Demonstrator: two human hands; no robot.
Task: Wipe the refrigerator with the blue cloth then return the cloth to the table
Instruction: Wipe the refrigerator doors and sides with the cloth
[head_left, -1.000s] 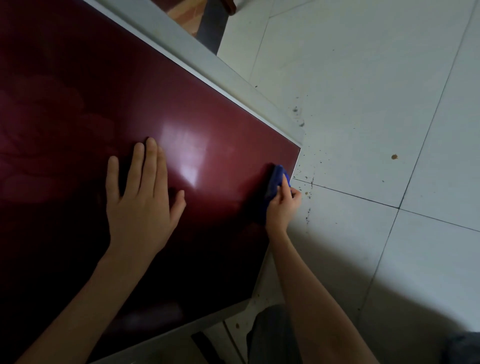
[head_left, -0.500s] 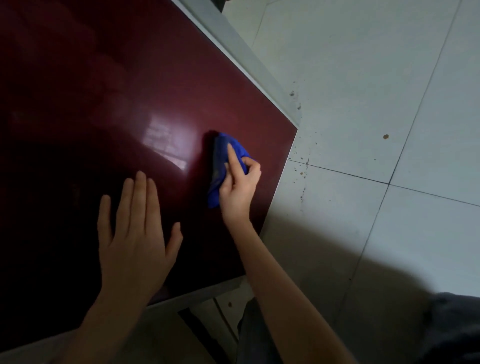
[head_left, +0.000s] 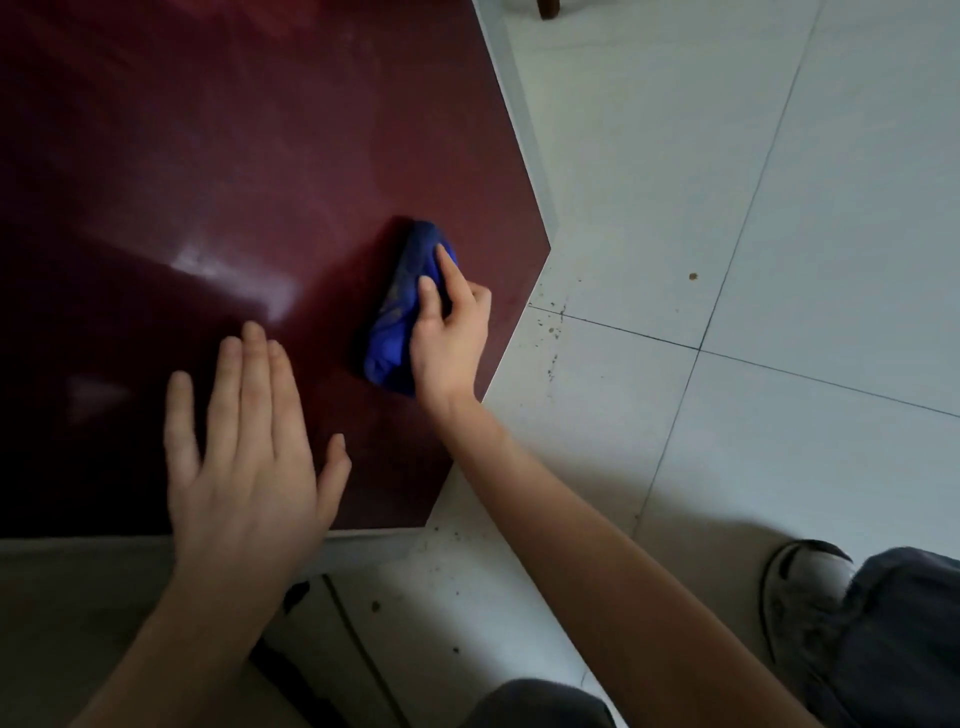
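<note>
The refrigerator's glossy dark red door (head_left: 249, 156) fills the left and top of the head view, with a pale grey edge along its right side. A bunched blue cloth (head_left: 402, 306) is pressed against the door near its lower right corner. My right hand (head_left: 449, 332) grips the cloth, fingers curled over it. My left hand (head_left: 244, 447) lies flat on the door to the left of the cloth, fingers spread, holding nothing. The table is not in view.
White floor tiles (head_left: 753, 208) with dark grout lines and scattered specks of dirt spread to the right. My shoe (head_left: 805, 592) and dark trouser leg (head_left: 904, 639) are at the bottom right. A dark wooden furniture leg (head_left: 548, 8) shows at the top edge.
My right hand has slid the cloth from the door's lower right corner leftward onto the panel. My left hand has slid lower on the door. The view has shifted.
</note>
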